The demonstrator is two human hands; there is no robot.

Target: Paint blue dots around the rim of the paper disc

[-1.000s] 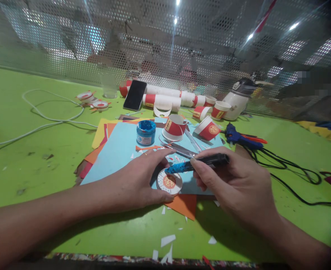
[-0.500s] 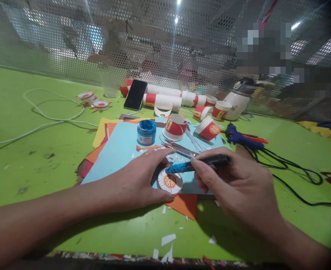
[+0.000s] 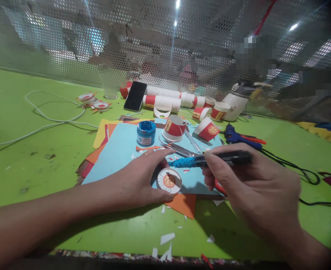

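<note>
Between the thumb and fingers of my left hand (image 3: 148, 174) is a round white paper disc (image 3: 169, 181), cut from a cup's base by its look, with an orange emblem in the middle and small dark dots on its left part. My right hand (image 3: 247, 183) grips a black marker pen (image 3: 227, 159) whose front end is coated in blue paint. The pen's tip is held just above the disc's upper edge, apart from it. Under the disc lie light blue paper (image 3: 112, 157) and an orange paper piece (image 3: 182, 205). An opened jar of blue paint (image 3: 146, 133) stands behind my left hand.
Behind the hands lie scissors (image 3: 179, 150), a cut red-and-white paper cup (image 3: 173, 128) and a tilted cup (image 3: 206, 129). A blue glue gun (image 3: 238, 135) with black cable is at right. Farther back are a phone (image 3: 136, 96), a kettle (image 3: 237, 101) and a white cable (image 3: 61, 122).
My right hand has moved to the right and slightly up, lifting the pen's blue tip off the disc. My left hand and the disc have hardly moved.
</note>
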